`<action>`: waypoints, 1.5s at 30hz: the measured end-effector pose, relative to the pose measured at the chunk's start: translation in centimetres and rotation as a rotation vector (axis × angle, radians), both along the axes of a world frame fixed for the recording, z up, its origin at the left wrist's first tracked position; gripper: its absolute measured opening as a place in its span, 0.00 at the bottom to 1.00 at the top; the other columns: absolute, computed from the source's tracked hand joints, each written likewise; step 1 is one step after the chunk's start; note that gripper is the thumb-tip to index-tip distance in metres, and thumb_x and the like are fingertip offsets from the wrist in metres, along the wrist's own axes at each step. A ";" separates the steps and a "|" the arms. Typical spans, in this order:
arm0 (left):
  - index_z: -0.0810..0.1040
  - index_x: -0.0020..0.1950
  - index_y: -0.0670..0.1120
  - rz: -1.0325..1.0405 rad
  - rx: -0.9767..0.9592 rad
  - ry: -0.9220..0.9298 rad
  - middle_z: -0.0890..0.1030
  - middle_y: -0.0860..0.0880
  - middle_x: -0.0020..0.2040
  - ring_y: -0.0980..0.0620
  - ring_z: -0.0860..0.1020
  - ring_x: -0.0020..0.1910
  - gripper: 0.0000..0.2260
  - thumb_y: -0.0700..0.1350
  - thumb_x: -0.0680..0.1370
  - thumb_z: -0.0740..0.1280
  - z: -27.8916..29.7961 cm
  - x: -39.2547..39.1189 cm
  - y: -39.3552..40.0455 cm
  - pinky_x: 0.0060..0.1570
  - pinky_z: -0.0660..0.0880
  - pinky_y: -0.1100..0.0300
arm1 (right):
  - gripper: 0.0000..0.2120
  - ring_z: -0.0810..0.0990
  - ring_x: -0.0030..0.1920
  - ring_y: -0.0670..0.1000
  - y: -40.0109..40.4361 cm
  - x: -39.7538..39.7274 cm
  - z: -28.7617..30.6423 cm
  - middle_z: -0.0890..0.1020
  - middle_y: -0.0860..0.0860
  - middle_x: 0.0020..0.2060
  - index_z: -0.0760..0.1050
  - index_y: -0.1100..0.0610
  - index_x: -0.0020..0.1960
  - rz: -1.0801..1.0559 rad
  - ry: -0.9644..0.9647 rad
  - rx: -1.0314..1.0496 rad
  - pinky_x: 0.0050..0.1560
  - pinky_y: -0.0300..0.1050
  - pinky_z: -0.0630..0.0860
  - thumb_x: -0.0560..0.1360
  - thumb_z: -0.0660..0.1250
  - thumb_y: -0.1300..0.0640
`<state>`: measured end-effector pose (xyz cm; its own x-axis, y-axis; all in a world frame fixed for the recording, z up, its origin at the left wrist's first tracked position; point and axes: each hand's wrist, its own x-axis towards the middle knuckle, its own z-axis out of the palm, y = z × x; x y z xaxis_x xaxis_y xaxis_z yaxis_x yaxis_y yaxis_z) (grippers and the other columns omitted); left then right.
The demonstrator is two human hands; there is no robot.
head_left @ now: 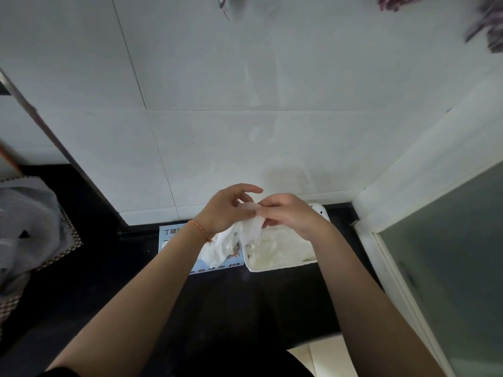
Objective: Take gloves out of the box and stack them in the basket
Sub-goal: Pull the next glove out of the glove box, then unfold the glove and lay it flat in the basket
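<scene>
Above the basket point(283, 263) on the dark worktop point(245, 308), our left hand point(223, 210) and right hand point(285, 213) both pinched one white glove point(251, 227); the box point(174, 238) lay just left. Smoothing it flat first would stack it best, we judged.
</scene>
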<state>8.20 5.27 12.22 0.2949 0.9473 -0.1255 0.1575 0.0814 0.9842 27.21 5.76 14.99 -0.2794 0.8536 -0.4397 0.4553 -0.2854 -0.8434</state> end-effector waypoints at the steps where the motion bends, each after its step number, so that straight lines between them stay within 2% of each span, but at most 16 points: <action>1: 0.79 0.60 0.55 0.004 0.017 0.056 0.79 0.51 0.46 0.55 0.73 0.38 0.19 0.37 0.73 0.74 -0.2 0.1 0.1 0.42 0.74 0.68 | 0.07 0.83 0.44 0.53 0.1 0.3 0.0 0.84 0.56 0.43 0.80 0.59 0.51 -0.037 0.009 0.014 0.58 0.54 0.79 0.75 0.72 0.58; 5: 0.80 0.58 0.54 -0.007 0.010 0.206 0.80 0.50 0.47 0.55 0.76 0.39 0.15 0.42 0.73 0.75 -1.1 0.5 0.4 0.42 0.75 0.69 | 0.07 0.76 0.41 0.52 0.3 1.0 0.5 0.75 0.53 0.39 0.77 0.56 0.47 -0.148 0.028 0.094 0.45 0.48 0.77 0.73 0.68 0.67; 8: 0.83 0.49 0.50 -0.032 -0.007 0.298 0.83 0.50 0.45 0.54 0.79 0.42 0.07 0.47 0.73 0.76 -1.7 0.7 0.4 0.47 0.76 0.61 | 0.10 0.73 0.37 0.48 0.5 1.5 1.0 0.73 0.49 0.37 0.79 0.55 0.51 -0.135 -0.066 0.126 0.37 0.40 0.70 0.74 0.67 0.67; 10: 0.84 0.43 0.49 -0.040 -0.045 0.333 0.83 0.53 0.39 0.58 0.78 0.38 0.05 0.48 0.73 0.76 -2.0 0.8 0.5 0.42 0.75 0.63 | 0.09 0.73 0.34 0.47 0.7 2.0 1.1 0.75 0.47 0.35 0.81 0.56 0.52 -0.120 -0.151 0.140 0.34 0.37 0.69 0.74 0.66 0.65; 13: 0.81 0.35 0.48 -0.106 -0.102 0.399 0.75 0.56 0.29 0.58 0.72 0.29 0.09 0.47 0.73 0.75 -2.7 1.0 0.5 0.34 0.68 0.65 | 0.07 0.74 0.32 0.45 1.0 2.4 1.4 0.79 0.49 0.38 0.81 0.57 0.51 -0.160 -0.198 0.155 0.30 0.34 0.68 0.76 0.65 0.62; 16: 0.81 0.43 0.37 -0.181 -0.171 0.428 0.73 0.48 0.35 0.52 0.70 0.35 0.15 0.50 0.73 0.75 -3.5 1.3 0.5 0.38 0.67 0.59 | 0.08 0.75 0.36 0.46 1.2 2.9 1.4 0.79 0.46 0.38 0.79 0.56 0.50 -0.252 -0.194 0.159 0.35 0.37 0.70 0.76 0.62 0.62; 18: 0.82 0.44 0.38 -0.188 -0.218 0.386 0.76 0.46 0.37 0.52 0.73 0.37 0.14 0.50 0.72 0.75 -3.7 1.0 0.5 0.41 0.70 0.58 | 0.10 0.74 0.37 0.45 1.3 3.1 1.0 0.78 0.44 0.36 0.79 0.55 0.50 -0.303 -0.194 0.129 0.36 0.40 0.70 0.75 0.60 0.62; 21: 0.82 0.43 0.42 -0.194 -0.345 0.142 0.81 0.45 0.38 0.51 0.79 0.37 0.07 0.45 0.74 0.74 -3.1 0.1 0.6 0.43 0.78 0.56 | 0.10 0.76 0.31 0.42 1.3 3.3 0.0 0.78 0.42 0.29 0.79 0.54 0.49 -0.354 -0.160 0.099 0.37 0.41 0.69 0.72 0.60 0.62; 24: 0.78 0.36 0.47 -0.221 -0.375 0.038 0.75 0.53 0.33 0.55 0.73 0.32 0.09 0.44 0.75 0.73 -3.4 -0.7 1.2 0.36 0.70 0.64 | 0.09 0.76 0.31 0.43 1.1 3.4 -1.5 0.79 0.46 0.31 0.78 0.52 0.49 -0.414 -0.145 0.084 0.35 0.40 0.71 0.75 0.61 0.59; 28: 0.76 0.45 0.35 -0.193 -0.305 0.262 0.74 0.45 0.37 0.50 0.73 0.37 0.18 0.49 0.71 0.75 -5.4 0.3 2.3 0.41 0.69 0.58 | 0.08 0.76 0.37 0.49 0.6 4.6 -5.4 0.80 0.50 0.40 0.77 0.51 0.54 -0.431 -0.192 0.090 0.39 0.44 0.74 0.78 0.62 0.55; 30: 0.75 0.40 0.39 -0.189 -0.209 0.440 0.72 0.48 0.36 0.50 0.70 0.38 0.14 0.47 0.72 0.74 -6.7 1.3 2.7 0.37 0.65 0.60 | 0.10 0.75 0.38 0.48 -0.1 5.3 -7.6 0.78 0.48 0.42 0.75 0.53 0.58 -0.377 -0.299 0.132 0.40 0.44 0.73 0.79 0.60 0.56; 32: 0.77 0.42 0.45 -0.200 -0.108 0.598 0.74 0.51 0.39 0.50 0.72 0.42 0.06 0.45 0.74 0.72 -7.7 2.4 2.6 0.38 0.64 0.61 | 0.12 0.77 0.39 0.49 -0.9 5.8 -9.4 0.78 0.49 0.43 0.72 0.54 0.63 -0.321 -0.444 0.187 0.42 0.47 0.75 0.81 0.58 0.57; 35: 0.80 0.60 0.44 -0.220 -0.057 0.730 0.79 0.49 0.54 0.49 0.75 0.57 0.13 0.46 0.77 0.69 -10.5 7.3 4.2 0.52 0.66 0.63 | 0.10 0.79 0.38 0.53 -1.1 9.7 -14.0 0.80 0.51 0.41 0.68 0.57 0.63 -0.294 -0.652 0.292 0.41 0.52 0.78 0.82 0.58 0.58; 38: 0.78 0.66 0.48 -0.148 -0.027 0.785 0.79 0.48 0.63 0.46 0.74 0.65 0.16 0.49 0.78 0.67 -11.6 7.5 4.6 0.64 0.69 0.56 | 0.09 0.77 0.34 0.51 -1.1 9.4 -14.5 0.77 0.50 0.38 0.67 0.58 0.62 -0.230 -0.804 0.396 0.36 0.47 0.73 0.82 0.57 0.61; 42: 0.76 0.67 0.51 -0.148 0.084 0.969 0.81 0.49 0.61 0.46 0.77 0.60 0.16 0.50 0.80 0.64 -12.3 9.3 4.8 0.60 0.72 0.54 | 0.17 0.78 0.31 0.53 -0.2 11.0 -16.0 0.77 0.54 0.47 0.66 0.59 0.64 -0.013 -0.985 0.378 0.29 0.48 0.73 0.77 0.61 0.68; 45: 0.74 0.67 0.50 -0.145 0.250 1.130 0.81 0.49 0.59 0.44 0.80 0.55 0.16 0.44 0.80 0.62 -12.4 10.3 4.5 0.52 0.74 0.53 | 0.24 0.68 0.21 0.50 0.5 12.0 -17.5 0.78 0.56 0.47 0.66 0.60 0.59 0.105 -1.052 0.484 0.19 0.43 0.62 0.68 0.70 0.71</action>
